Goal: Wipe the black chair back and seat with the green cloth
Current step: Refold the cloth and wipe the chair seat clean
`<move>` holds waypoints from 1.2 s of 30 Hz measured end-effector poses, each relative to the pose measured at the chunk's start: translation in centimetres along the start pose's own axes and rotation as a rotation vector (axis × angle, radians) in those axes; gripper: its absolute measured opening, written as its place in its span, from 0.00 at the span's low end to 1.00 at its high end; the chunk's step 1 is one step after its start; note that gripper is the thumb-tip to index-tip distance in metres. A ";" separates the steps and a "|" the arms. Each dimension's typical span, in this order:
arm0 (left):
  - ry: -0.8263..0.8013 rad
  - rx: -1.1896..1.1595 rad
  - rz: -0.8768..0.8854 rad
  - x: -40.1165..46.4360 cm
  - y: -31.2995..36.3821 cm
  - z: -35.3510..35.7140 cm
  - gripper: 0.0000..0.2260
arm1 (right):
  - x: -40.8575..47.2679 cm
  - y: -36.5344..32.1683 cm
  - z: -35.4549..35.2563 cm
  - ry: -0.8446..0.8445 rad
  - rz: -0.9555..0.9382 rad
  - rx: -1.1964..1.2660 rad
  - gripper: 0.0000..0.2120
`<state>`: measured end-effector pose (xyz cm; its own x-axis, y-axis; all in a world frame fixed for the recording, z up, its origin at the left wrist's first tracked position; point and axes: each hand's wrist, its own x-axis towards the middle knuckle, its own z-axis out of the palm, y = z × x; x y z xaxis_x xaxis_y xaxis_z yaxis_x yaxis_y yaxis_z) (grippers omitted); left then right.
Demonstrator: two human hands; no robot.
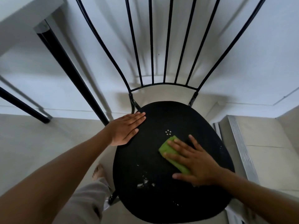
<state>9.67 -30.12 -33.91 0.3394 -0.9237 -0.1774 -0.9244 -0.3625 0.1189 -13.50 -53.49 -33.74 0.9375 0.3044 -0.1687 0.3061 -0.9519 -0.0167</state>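
Note:
The black chair fills the middle of the head view. Its rounded seat (145, 159) lies below me and its back of thin black bars (152, 46) rises toward the wall. A folded green cloth (166, 148) lies on the right half of the seat, and my right hand (194, 160) presses flat on it with fingers spread, covering most of it. My left hand (125, 130) rests flat on the seat's left rear edge, fingers together, holding nothing. White specks and scuffs (143, 183) mark the front part of the seat.
A white table (19, 16) with black legs (72, 73) stands at the left, close to the chair. A white wall runs behind. A metal floor track (241, 147) lies at the right. My bare foot (97, 172) and trouser leg are on the tiled floor, left of the seat.

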 end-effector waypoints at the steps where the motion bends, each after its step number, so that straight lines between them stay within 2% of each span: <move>1: 0.000 0.011 -0.014 0.0 0.3 -0.1 0.30 | 0.0 2.1 -0.3 -0.007 0.130 0.003 0.34; 4: 0.006 0.042 -0.064 -0.1 1.0 -0.1 0.28 | 3.0 4.8 -1.2 -0.064 0.484 0.060 0.36; 6: 0.009 0.045 -0.099 0.0 1.6 0.0 0.28 | 6.1 2.4 -2.0 -0.095 0.585 0.104 0.40; 9: 0.016 0.040 -0.148 0.1 2.9 0.2 0.33 | 6.2 -4.4 -2.0 -0.056 0.520 0.204 0.43; 11: 0.019 0.026 -0.186 0.2 3.4 0.3 0.34 | 2.5 -8.6 -0.7 0.046 0.489 0.253 0.37; 13: 0.015 0.024 -0.172 0.9 4.2 0.1 0.34 | -2.5 -10.0 0.7 0.139 0.541 0.268 0.31; 16: 0.002 0.033 -0.097 2.9 6.8 0.2 0.33 | -7.6 -6.3 2.1 0.195 0.746 0.183 0.30; 19: 0.056 -0.011 -0.141 4.4 9.0 0.8 0.33 | -6.4 -0.5 1.1 0.160 0.966 0.272 0.32; 21: 0.057 -0.022 -0.157 4.6 9.0 1.0 0.33 | -2.5 2.0 0.7 0.124 0.947 0.280 0.33; 24: 0.058 -0.024 -0.146 4.5 8.4 1.4 0.33 | 2.4 1.6 -0.2 0.080 0.797 0.289 0.32; 27: 0.087 -0.037 -0.126 4.5 8.3 1.6 0.36 | 0.4 -2.7 0.0 0.073 0.501 0.274 0.31; 29: 0.082 -0.049 -0.133 4.5 8.4 1.5 0.34 | -3.7 -4.6 1.1 0.135 0.413 0.241 0.29; 32: 0.076 -0.062 -0.152 4.5 8.4 1.5 0.30 | -7.2 -2.0 2.0 0.198 0.579 0.202 0.28; 36: 0.095 -0.044 -0.151 4.4 8.4 1.7 0.31 | -0.5 4.3 0.2 0.134 0.754 0.309 0.29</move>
<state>3.07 -37.02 -35.38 0.4908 -0.8651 -0.1035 -0.8538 -0.5012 0.1409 -12.71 -57.78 -33.90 0.8905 -0.4374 -0.1250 -0.4548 -0.8631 -0.2195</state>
